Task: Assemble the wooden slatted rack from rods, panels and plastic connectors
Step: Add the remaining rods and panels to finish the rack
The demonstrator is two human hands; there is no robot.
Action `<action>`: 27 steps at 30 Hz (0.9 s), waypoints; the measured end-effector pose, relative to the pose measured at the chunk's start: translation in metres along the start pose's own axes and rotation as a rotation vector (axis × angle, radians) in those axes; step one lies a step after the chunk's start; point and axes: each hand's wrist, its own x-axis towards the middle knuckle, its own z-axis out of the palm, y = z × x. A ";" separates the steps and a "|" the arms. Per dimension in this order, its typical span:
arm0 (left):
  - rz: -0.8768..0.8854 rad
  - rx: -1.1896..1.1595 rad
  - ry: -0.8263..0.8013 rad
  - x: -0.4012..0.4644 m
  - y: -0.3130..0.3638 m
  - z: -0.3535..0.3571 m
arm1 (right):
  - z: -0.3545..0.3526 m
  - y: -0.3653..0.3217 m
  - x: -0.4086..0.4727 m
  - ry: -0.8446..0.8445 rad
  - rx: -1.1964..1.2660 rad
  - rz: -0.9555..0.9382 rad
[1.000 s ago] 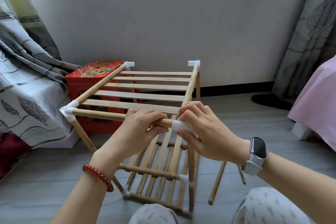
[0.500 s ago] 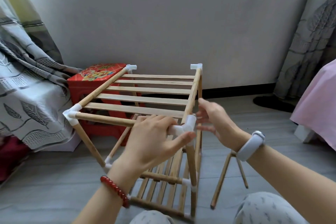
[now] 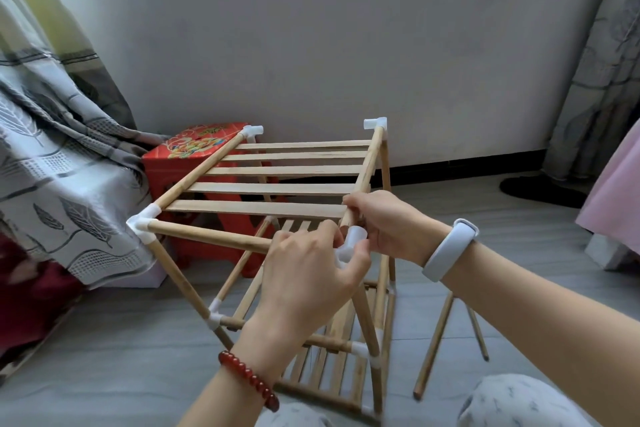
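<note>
The wooden slatted rack [image 3: 277, 184] stands on the floor beside the red stool [image 3: 194, 156]. At its near right corner, the left hand [image 3: 304, 274] grips the white plastic connector [image 3: 351, 246]; the right hand [image 3: 384, 222] pinches the side rod [image 3: 363, 177] just above it.

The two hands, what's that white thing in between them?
In the head view, a white plastic corner connector sits between the left hand and right hand, both gripping at it.

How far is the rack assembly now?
Mostly built: top slatted panel sits between connectors, lower shelf in place. In hand: left hand grips the near-right connector, right hand guides the side rod in. Left: loose rods.
</note>
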 end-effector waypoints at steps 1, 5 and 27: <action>0.003 -0.012 0.009 0.001 0.000 0.001 | 0.000 0.000 0.000 0.005 -0.016 -0.003; 0.014 0.023 0.108 0.003 -0.002 0.007 | -0.003 -0.001 0.004 -0.007 -0.044 0.001; 0.081 -0.144 0.504 0.007 -0.015 0.038 | -0.014 -0.003 0.010 -0.046 0.013 0.057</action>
